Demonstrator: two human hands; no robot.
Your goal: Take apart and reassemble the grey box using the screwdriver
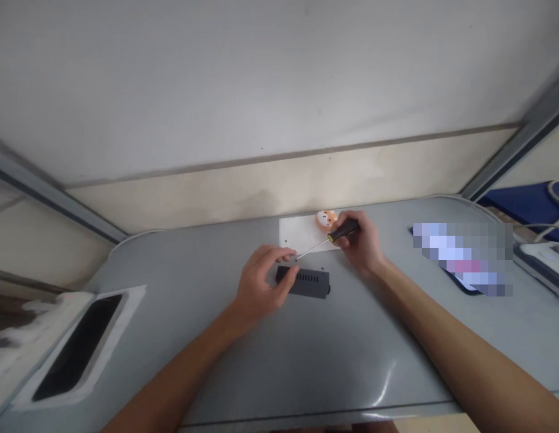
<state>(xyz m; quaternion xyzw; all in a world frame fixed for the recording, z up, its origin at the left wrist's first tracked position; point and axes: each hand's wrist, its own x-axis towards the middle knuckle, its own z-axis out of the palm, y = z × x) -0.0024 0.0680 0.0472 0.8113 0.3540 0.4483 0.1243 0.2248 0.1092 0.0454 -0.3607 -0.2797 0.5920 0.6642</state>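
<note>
A screwdriver [345,230] with a black handle and a yellow-green collar is gripped in my right hand [363,240]. Its thin shaft slants down to the left, and a tiny dark screw [296,260] shows at the tip. My left hand [263,279] has its thumb and fingers apart on either side of that tip, with nothing visibly held. Under the left thumb lies a black slotted box [313,284], flat on the grey table [306,361]. Another tiny dark piece [322,269] rests just behind the box.
Behind the hands is a white sheet [297,231] with an orange-and-white animal-faced object [327,219]. A phone [469,282], partly blurred out, lies at the right. To the left is a black panel in a white frame [80,349]. A wall rises behind the table.
</note>
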